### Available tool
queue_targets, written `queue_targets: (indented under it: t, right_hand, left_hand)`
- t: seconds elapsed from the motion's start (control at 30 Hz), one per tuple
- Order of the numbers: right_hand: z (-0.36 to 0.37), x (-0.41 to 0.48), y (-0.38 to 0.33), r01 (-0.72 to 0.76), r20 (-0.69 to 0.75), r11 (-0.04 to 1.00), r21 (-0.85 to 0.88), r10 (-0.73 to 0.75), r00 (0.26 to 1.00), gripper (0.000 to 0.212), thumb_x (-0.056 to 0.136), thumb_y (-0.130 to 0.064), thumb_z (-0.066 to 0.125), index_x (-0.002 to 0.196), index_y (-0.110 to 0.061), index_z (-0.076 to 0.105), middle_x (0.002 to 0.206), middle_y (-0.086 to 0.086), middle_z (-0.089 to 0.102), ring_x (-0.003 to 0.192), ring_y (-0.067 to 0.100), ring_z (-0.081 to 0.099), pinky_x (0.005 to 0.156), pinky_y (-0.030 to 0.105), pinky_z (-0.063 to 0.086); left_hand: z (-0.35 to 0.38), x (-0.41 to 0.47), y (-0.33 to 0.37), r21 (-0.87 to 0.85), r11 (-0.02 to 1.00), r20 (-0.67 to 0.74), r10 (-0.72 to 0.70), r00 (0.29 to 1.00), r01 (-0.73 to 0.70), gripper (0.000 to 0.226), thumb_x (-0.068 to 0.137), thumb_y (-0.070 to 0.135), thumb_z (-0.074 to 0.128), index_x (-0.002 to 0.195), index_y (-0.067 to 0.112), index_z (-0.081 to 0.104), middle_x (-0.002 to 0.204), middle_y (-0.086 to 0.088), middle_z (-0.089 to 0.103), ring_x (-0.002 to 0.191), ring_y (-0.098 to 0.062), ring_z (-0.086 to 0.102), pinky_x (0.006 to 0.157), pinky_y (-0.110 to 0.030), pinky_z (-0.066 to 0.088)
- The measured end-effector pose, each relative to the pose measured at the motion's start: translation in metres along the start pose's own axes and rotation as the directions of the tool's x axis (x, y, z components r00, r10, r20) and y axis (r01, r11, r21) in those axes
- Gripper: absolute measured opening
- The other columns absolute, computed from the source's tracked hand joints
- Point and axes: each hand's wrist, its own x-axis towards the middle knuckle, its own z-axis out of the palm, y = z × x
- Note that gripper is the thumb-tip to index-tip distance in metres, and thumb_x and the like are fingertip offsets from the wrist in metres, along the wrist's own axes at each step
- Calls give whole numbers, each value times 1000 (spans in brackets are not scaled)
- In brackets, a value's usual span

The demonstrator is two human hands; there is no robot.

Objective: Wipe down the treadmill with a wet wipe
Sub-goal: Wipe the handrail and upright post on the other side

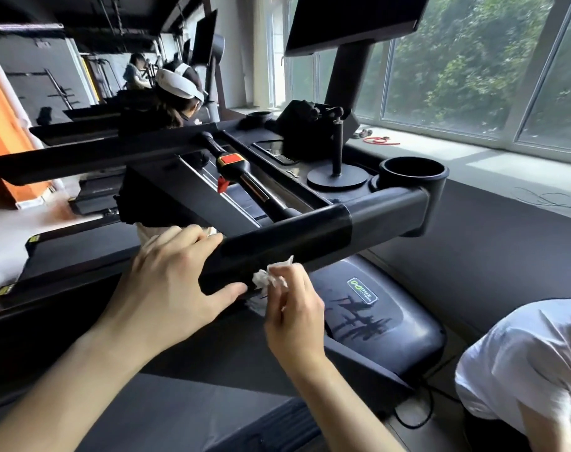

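Matte black, smooth and tube-shaped — the treadmill (167,340) handrail (297,243) runs diagonally across the view, its near part darker and slightly glossy, the far part a duller grey where it meets the round, hollow cup holder (414,177). A crumpled white wet wipe (271,275), thin and creased w/ ragged corners, sits pressed against the underside edge of the rail near its near end. The right hand (294,318) pinches the wipe btwn thumb and curled fingertips, wrist bent upward, forearm coming in from the lower edge. The left hand (170,285) lies over the end of the rail, fingers spread and draped across the top, thumb stretched along the lower side just beside the wipe — a loose wrap round the bar rather than a tight clench. Below the rail, the rounded plastic motor cover (382,324) shows a dull sheen, a green logo badge and dark streaky reflections. On the console, a crossbar carries a red stop button (232,158) w/ orange surround, and a flat disc-based stand (337,177) rises next to the cup holder. A big dark screen (352,21) hangs above. Windows (473,66) w/ green foliage to the right; a person in a white shirt (522,363) bends low at the lower right; another person in a white cap (176,81) is at the next machine
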Motion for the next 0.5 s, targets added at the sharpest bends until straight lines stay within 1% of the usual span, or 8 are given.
queue_targets:
  t: [0.07,0.1,0.17,0.2,0.23,0.33,0.43,0.5]
  right_hand:
    - [-14,17,26,-120,-138,993,-8,117,983,9,104,-16,47,106,-22,54,96,-2,65,76,15,60,67,24,44]
    - [-24,30,39,-239,-255,971,22,237,937,13,102,-13,47,105,-23,54,96,-3,67,81,16,63,71,24,46]
    - [-43,56,66,-479,-412,859,183,509,756,12,100,-7,51,104,-16,57,97,-5,68,95,18,68,80,16,48]
    - [-47,63,70,-536,-434,810,235,582,688,7,99,-7,54,104,-11,57,96,-6,68,98,16,69,80,11,46]
    - [-48,66,68,-540,-435,804,247,590,680,3,100,-8,56,103,-8,57,93,-8,68,96,11,69,79,9,45]
    - [-26,45,31,-457,-344,847,273,529,776,6,102,-3,54,97,-6,56,83,-14,65,77,-9,63,71,7,42]
    - [-12,11,4,-405,-131,872,277,451,883,11,104,-7,54,94,-12,55,78,-9,66,73,2,65,69,13,46]
    - [-21,20,23,-410,-142,866,286,461,876,13,103,-11,55,93,-18,55,81,-8,67,74,5,65,73,23,52]
  left_hand:
    - [0,0,1,-6,1000,5,-7,1000,7,71,70,55,85,122,9,71,103,3,66,99,-24,60,92,-44,51]
    - [0,1,1,-6,1000,7,-13,1000,13,71,70,55,85,122,10,72,103,3,65,99,-24,60,93,-44,51]
    - [1,1,3,-8,1000,14,-27,1000,27,71,70,57,85,123,11,72,102,5,64,100,-23,59,93,-43,50]
    - [1,0,4,-9,999,22,-36,999,36,72,70,58,84,123,11,72,102,5,63,100,-22,58,92,-43,50]
    - [1,0,5,-13,999,28,-43,999,43,73,70,60,83,124,12,71,102,6,63,100,-22,57,91,-42,50]
    - [0,-1,5,-27,998,33,-59,998,60,74,69,62,81,125,15,71,102,8,61,101,-19,56,88,-39,49]
    - [-2,-2,5,-21,998,23,-61,998,61,74,67,61,83,124,15,71,102,8,61,100,-20,57,84,-40,50]
    - [-2,-2,6,-26,998,19,-60,998,60,74,67,60,83,125,15,71,101,8,61,100,-20,57,83,-40,50]
